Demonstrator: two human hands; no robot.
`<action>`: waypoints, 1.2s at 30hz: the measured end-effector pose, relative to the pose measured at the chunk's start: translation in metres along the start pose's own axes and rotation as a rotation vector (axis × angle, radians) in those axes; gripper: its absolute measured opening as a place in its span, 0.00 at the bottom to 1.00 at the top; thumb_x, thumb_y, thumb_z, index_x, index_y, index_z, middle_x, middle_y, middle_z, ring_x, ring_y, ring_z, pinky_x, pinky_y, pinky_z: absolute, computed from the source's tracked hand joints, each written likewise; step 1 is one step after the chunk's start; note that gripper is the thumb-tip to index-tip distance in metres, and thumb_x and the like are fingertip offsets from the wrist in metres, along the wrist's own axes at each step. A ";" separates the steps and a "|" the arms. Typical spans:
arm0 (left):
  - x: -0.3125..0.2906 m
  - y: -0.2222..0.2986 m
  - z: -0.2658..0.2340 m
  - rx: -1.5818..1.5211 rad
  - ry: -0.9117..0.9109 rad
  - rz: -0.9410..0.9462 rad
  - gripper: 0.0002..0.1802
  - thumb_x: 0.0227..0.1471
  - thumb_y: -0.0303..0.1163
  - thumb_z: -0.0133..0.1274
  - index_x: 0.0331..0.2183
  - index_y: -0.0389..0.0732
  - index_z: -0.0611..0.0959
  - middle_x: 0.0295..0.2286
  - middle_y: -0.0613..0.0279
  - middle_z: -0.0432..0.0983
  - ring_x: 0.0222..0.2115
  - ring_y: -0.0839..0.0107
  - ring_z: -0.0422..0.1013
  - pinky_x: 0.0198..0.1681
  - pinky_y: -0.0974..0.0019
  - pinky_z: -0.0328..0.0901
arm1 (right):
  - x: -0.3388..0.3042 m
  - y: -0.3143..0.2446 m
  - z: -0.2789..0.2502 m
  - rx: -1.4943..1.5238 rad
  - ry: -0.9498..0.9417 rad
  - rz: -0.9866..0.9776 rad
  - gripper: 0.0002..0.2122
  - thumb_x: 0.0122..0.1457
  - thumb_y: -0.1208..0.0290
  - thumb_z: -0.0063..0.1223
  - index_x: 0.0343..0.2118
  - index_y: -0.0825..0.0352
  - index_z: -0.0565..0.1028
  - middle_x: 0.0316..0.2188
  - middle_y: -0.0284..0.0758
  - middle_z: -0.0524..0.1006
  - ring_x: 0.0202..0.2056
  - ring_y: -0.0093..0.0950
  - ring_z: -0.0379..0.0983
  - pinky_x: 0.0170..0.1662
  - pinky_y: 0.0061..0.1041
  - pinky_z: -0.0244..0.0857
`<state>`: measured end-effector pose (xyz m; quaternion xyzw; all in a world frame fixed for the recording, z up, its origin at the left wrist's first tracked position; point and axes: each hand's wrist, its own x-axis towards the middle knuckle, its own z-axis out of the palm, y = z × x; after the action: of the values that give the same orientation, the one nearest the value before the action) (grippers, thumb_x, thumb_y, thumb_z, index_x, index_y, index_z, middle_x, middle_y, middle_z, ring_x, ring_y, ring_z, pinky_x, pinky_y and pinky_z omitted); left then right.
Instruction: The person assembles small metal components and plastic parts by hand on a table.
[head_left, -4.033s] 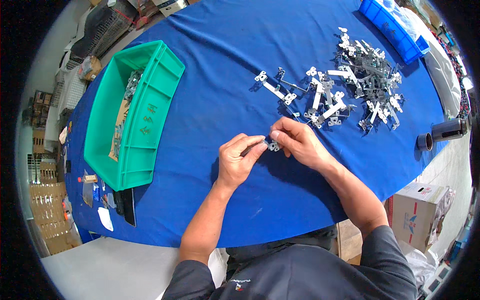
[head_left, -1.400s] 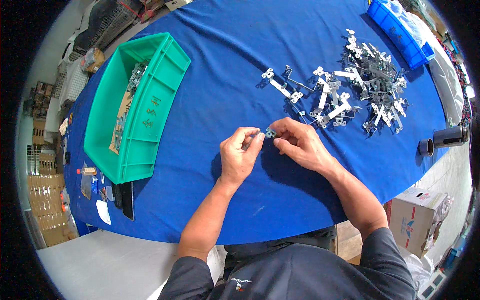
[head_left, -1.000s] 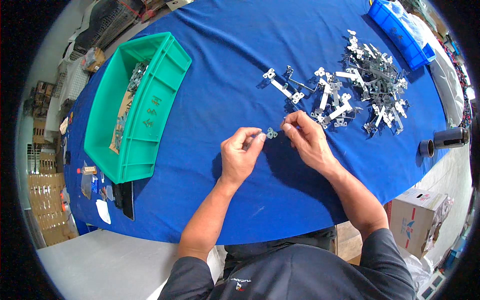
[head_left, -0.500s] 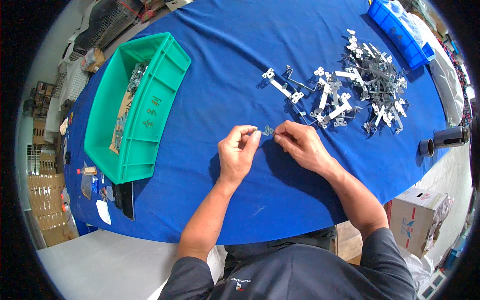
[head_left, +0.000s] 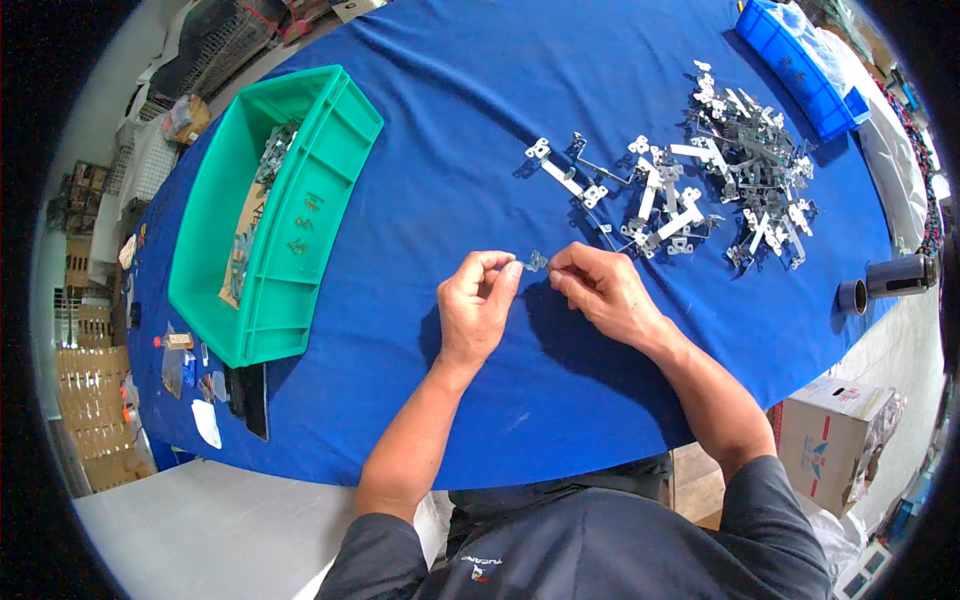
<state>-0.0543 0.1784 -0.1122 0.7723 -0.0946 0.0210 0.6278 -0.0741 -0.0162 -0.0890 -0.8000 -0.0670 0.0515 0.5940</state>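
Observation:
Over the blue cloth, my left hand (head_left: 477,308) and my right hand (head_left: 608,292) face each other with thumb and forefinger pinched. Between their fingertips is one small metal bracket (head_left: 536,261), seen nearly end-on, and both hands grip its ends. Its full shape is partly hidden by the fingers. Beyond my right hand lie several loose metal brackets (head_left: 664,205) with flat, holed end plates. Farther right these run into a dense heap of the same brackets (head_left: 750,150).
At left stands a green plastic bin (head_left: 335,165) with metal parts and cardboard inside. A blue crate (head_left: 800,75) sits at the far right. A dark cylinder (head_left: 900,274) lies by the right edge, above a carton (head_left: 830,440). Small items and a bottle (head_left: 178,342) lie at left.
The bracket between my fingertips has turned very slightly. Both hands stay in almost the same place, still pinching it.

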 end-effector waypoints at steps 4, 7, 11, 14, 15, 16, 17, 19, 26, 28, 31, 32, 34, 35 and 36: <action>0.000 0.001 0.001 0.009 0.005 0.002 0.06 0.57 0.27 0.57 0.35 0.35 0.81 0.19 0.73 0.72 0.18 0.88 0.64 0.20 0.79 0.59 | 0.001 0.000 0.001 -0.024 0.005 -0.048 0.05 0.60 0.75 0.53 0.34 0.72 0.74 0.22 0.39 0.74 0.23 0.25 0.71 0.27 0.28 0.65; 0.000 0.001 0.001 -0.006 -0.003 -0.014 0.06 0.56 0.27 0.57 0.35 0.35 0.81 0.19 0.73 0.71 0.18 0.87 0.64 0.20 0.79 0.59 | 0.001 -0.003 -0.002 -0.049 0.005 -0.059 0.04 0.59 0.76 0.53 0.34 0.72 0.74 0.23 0.40 0.75 0.24 0.27 0.71 0.27 0.29 0.65; -0.002 0.002 0.001 0.002 -0.003 -0.010 0.05 0.56 0.27 0.57 0.35 0.35 0.81 0.18 0.74 0.71 0.19 0.88 0.63 0.21 0.79 0.59 | 0.001 -0.003 -0.002 -0.077 -0.011 -0.091 0.04 0.59 0.76 0.54 0.34 0.71 0.75 0.24 0.41 0.75 0.23 0.29 0.72 0.27 0.30 0.65; -0.002 0.005 0.002 0.018 -0.013 -0.007 0.05 0.56 0.26 0.58 0.35 0.35 0.82 0.19 0.73 0.72 0.20 0.88 0.63 0.22 0.79 0.59 | 0.001 0.000 -0.001 -0.082 0.006 -0.079 0.05 0.59 0.76 0.54 0.33 0.72 0.74 0.23 0.41 0.74 0.23 0.29 0.72 0.27 0.30 0.65; -0.002 0.010 0.003 0.061 -0.011 0.022 0.05 0.55 0.26 0.58 0.35 0.35 0.82 0.19 0.73 0.73 0.20 0.88 0.64 0.22 0.78 0.59 | 0.001 0.002 -0.001 -0.083 0.008 -0.079 0.05 0.59 0.76 0.54 0.33 0.72 0.74 0.23 0.41 0.74 0.23 0.29 0.72 0.27 0.30 0.65; -0.001 0.012 0.003 0.105 -0.010 0.052 0.05 0.55 0.26 0.59 0.34 0.35 0.82 0.19 0.72 0.73 0.21 0.88 0.64 0.23 0.78 0.59 | 0.001 0.005 0.000 -0.075 0.010 -0.090 0.05 0.59 0.76 0.54 0.34 0.72 0.74 0.23 0.41 0.74 0.23 0.29 0.72 0.27 0.30 0.65; -0.002 0.011 0.003 0.105 -0.010 0.051 0.05 0.55 0.26 0.59 0.34 0.35 0.82 0.19 0.72 0.73 0.21 0.88 0.64 0.23 0.78 0.59 | 0.002 0.005 0.001 -0.065 0.011 -0.101 0.05 0.59 0.76 0.54 0.34 0.71 0.73 0.23 0.40 0.74 0.23 0.28 0.72 0.27 0.30 0.65; -0.002 0.009 0.002 0.105 -0.009 0.043 0.05 0.54 0.26 0.59 0.34 0.34 0.82 0.20 0.72 0.74 0.21 0.87 0.64 0.23 0.77 0.60 | 0.001 0.001 0.001 -0.039 -0.008 -0.026 0.05 0.59 0.75 0.54 0.35 0.71 0.73 0.23 0.40 0.74 0.24 0.28 0.72 0.28 0.29 0.65; -0.001 0.014 0.002 0.146 -0.025 0.060 0.06 0.53 0.26 0.61 0.34 0.35 0.83 0.19 0.71 0.74 0.21 0.87 0.64 0.23 0.76 0.60 | 0.000 -0.005 0.000 0.029 0.002 -0.023 0.07 0.59 0.74 0.56 0.38 0.70 0.73 0.24 0.37 0.74 0.25 0.27 0.73 0.28 0.29 0.66; -0.001 0.016 0.001 0.152 -0.064 0.108 0.06 0.52 0.26 0.61 0.34 0.36 0.83 0.20 0.71 0.75 0.21 0.87 0.65 0.23 0.77 0.60 | 0.001 0.003 0.000 -0.023 -0.005 -0.080 0.07 0.59 0.74 0.56 0.38 0.69 0.74 0.25 0.37 0.74 0.26 0.27 0.73 0.29 0.29 0.66; -0.001 0.014 0.003 0.135 -0.060 0.127 0.05 0.52 0.25 0.61 0.33 0.36 0.84 0.20 0.71 0.75 0.21 0.86 0.65 0.24 0.77 0.60 | 0.002 0.004 -0.001 -0.097 0.031 -0.197 0.06 0.59 0.75 0.56 0.38 0.70 0.74 0.28 0.38 0.73 0.29 0.28 0.72 0.31 0.28 0.65; -0.001 0.013 0.002 0.136 -0.059 0.126 0.05 0.52 0.25 0.61 0.33 0.36 0.84 0.20 0.71 0.75 0.21 0.86 0.65 0.24 0.77 0.60 | 0.003 0.003 -0.001 -0.118 0.074 -0.257 0.06 0.59 0.75 0.56 0.37 0.70 0.74 0.29 0.38 0.73 0.30 0.28 0.72 0.32 0.28 0.65; -0.001 0.010 0.002 0.113 -0.081 0.096 0.05 0.51 0.25 0.61 0.33 0.36 0.84 0.20 0.71 0.75 0.21 0.86 0.65 0.24 0.77 0.60 | 0.001 0.001 0.001 -0.091 0.091 -0.252 0.06 0.59 0.75 0.56 0.37 0.70 0.74 0.29 0.38 0.73 0.31 0.28 0.71 0.32 0.28 0.65; -0.001 0.010 0.002 0.114 -0.080 0.096 0.05 0.51 0.25 0.61 0.33 0.36 0.84 0.20 0.71 0.75 0.21 0.86 0.65 0.24 0.77 0.60 | 0.001 0.000 0.001 -0.064 0.110 -0.246 0.06 0.59 0.75 0.56 0.37 0.70 0.74 0.30 0.38 0.72 0.32 0.29 0.71 0.33 0.27 0.65; -0.001 0.010 0.001 0.129 -0.086 0.112 0.06 0.51 0.25 0.61 0.34 0.36 0.84 0.20 0.71 0.75 0.21 0.86 0.65 0.23 0.77 0.60 | 0.001 -0.001 0.002 -0.064 0.109 -0.246 0.06 0.59 0.75 0.56 0.37 0.70 0.74 0.30 0.38 0.72 0.32 0.29 0.71 0.33 0.27 0.65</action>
<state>-0.0575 0.1753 -0.1027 0.8049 -0.1630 0.0291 0.5698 -0.0733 -0.0143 -0.0886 -0.8059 -0.1336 -0.0676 0.5727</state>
